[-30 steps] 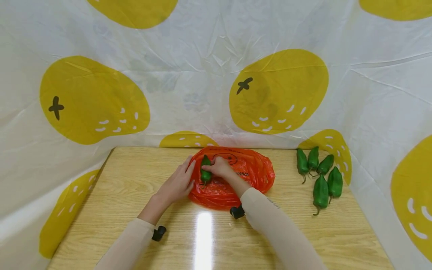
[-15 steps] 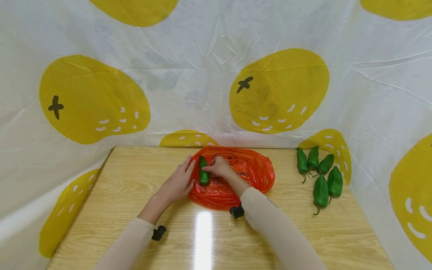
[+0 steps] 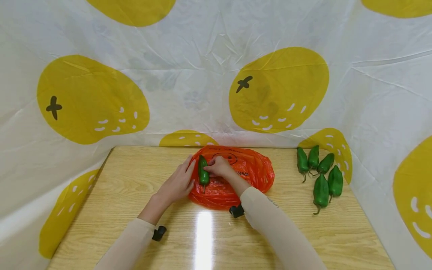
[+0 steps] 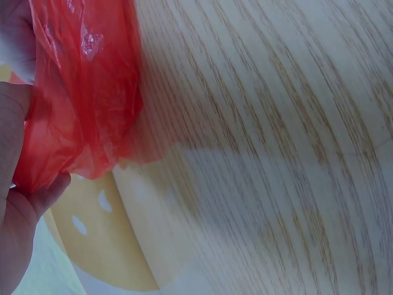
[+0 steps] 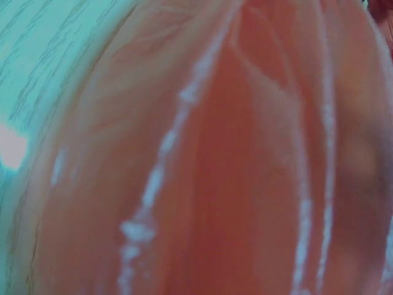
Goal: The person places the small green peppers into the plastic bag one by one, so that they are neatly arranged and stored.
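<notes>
A red plastic bag with dark print lies spread at the back middle of the table in the head view. My right hand reaches over it and pinches a green pepper by its side, stem toward me, inside the bag's left part. At the bag's left edge is my left hand. The left wrist view shows thumb and fingers gripping the red film. Bag folds fill most of the right wrist view and hide the right fingers there.
Several more green peppers lie grouped on the right side of the wooden table. A white cloth printed with yellow fruit hangs behind and at both sides. Light glares off the tabletop near the front.
The pepper in my right hand has shifted slightly left and now shows more of its length. The left hand, the bag and the peppers at right stay nearly still.
</notes>
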A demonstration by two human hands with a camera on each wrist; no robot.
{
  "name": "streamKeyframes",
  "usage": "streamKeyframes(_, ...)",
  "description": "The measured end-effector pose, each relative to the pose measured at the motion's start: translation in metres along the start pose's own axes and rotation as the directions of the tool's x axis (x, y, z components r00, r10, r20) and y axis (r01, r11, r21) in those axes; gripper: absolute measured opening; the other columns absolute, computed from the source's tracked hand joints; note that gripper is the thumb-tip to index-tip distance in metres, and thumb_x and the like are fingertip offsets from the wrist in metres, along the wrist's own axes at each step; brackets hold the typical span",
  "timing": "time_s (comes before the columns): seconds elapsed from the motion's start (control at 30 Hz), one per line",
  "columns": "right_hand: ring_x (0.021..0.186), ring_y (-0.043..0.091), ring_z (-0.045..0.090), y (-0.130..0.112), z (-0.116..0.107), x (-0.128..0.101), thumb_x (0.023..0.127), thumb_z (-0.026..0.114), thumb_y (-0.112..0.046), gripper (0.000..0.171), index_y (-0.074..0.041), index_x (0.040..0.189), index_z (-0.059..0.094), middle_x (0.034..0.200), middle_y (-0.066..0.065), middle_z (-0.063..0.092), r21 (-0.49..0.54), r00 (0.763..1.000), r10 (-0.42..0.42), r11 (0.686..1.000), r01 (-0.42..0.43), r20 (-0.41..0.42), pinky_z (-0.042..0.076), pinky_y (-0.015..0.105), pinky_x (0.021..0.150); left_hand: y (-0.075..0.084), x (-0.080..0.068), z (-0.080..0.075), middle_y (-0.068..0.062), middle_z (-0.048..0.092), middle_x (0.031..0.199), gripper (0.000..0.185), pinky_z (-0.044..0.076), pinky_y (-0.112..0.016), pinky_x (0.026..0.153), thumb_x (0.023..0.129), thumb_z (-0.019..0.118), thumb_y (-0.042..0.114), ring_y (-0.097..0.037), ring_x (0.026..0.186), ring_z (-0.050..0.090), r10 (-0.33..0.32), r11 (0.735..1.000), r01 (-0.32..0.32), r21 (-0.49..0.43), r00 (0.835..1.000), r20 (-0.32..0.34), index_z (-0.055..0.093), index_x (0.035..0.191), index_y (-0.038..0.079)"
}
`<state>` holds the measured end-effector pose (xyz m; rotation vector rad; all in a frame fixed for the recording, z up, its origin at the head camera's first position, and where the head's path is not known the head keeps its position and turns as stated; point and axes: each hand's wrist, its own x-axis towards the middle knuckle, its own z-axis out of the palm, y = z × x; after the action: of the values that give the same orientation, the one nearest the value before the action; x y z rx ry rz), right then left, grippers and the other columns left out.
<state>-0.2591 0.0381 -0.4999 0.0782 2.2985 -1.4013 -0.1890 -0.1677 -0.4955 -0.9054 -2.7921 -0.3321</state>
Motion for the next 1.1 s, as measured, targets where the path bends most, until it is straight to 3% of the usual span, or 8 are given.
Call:
streamKeyframes(0.37, 0.088, 0.03, 0.077, 0.002, -0.002, 0.002, 0.097, 0.072, -0.013, 0.031, 0.005, 0.12, 0.062, 0.121, 0.022, 0.064, 0.073, 0.999, 0.04, 0.997, -0.041, 0.01, 0.064, 0.032, 0.077, 0.0, -0.001, 0.001, -0.03, 0.03, 0.163, 0.072, 0.051, -0.049, 0.109, 0.096, 0.068, 0.015, -0.043, 0.129, 0.056, -0.005, 1.0, 0.005, -0.01, 1.0, -0.002, 0.036, 0.154, -0.012)
streamKeyframes(0.73, 0.09, 0.029, 0.076, 0.0, -0.005, 0.001, 0.097, 0.073, -0.015, 0.036, 0.006, 0.125, 0.064, 0.126, 0.023, 0.064, 0.028, 1.0, 0.021, 0.999, -0.021, 0.001, 0.064, 0.031, 0.076, 0.0, -0.001, -0.002, -0.03, 0.028, 0.164, 0.072, 0.05, -0.049, 0.111, 0.097, 0.068, 0.016, -0.044, 0.132, 0.054, -0.014, 1.0, 0.014, -0.012, 1.0, 0.011, 0.035, 0.155, -0.012)
streamKeyframes(0.9, 0.089, 0.029, 0.076, -0.001, -0.011, -0.004, 0.096, 0.074, -0.015, 0.034, 0.005, 0.122, 0.065, 0.118, 0.021, 0.067, 0.041, 1.0, 0.004, 0.999, -0.004, 0.008, 0.064, 0.032, 0.075, -0.001, -0.001, -0.002, -0.031, 0.03, 0.163, 0.071, 0.05, -0.049, 0.11, 0.096, 0.067, 0.016, -0.044, 0.131, 0.055, -0.013, 1.0, 0.014, -0.018, 1.0, 0.002, 0.036, 0.154, -0.012)
streamKeyframes(1.1, 0.097, 0.036, 0.075, 0.001, -0.021, -0.011, 0.097, 0.072, -0.01, 0.033, 0.008, 0.123, 0.063, 0.11, 0.02, 0.07, 0.136, 0.999, -0.032, 0.99, 0.028, 0.021, 0.064, 0.041, 0.084, -0.002, -0.001, -0.001, -0.029, 0.027, 0.165, 0.072, 0.049, -0.049, 0.111, 0.096, 0.067, 0.016, -0.044, 0.131, 0.055, -0.011, 1.0, 0.011, -0.014, 1.0, 0.0, 0.035, 0.155, -0.011)
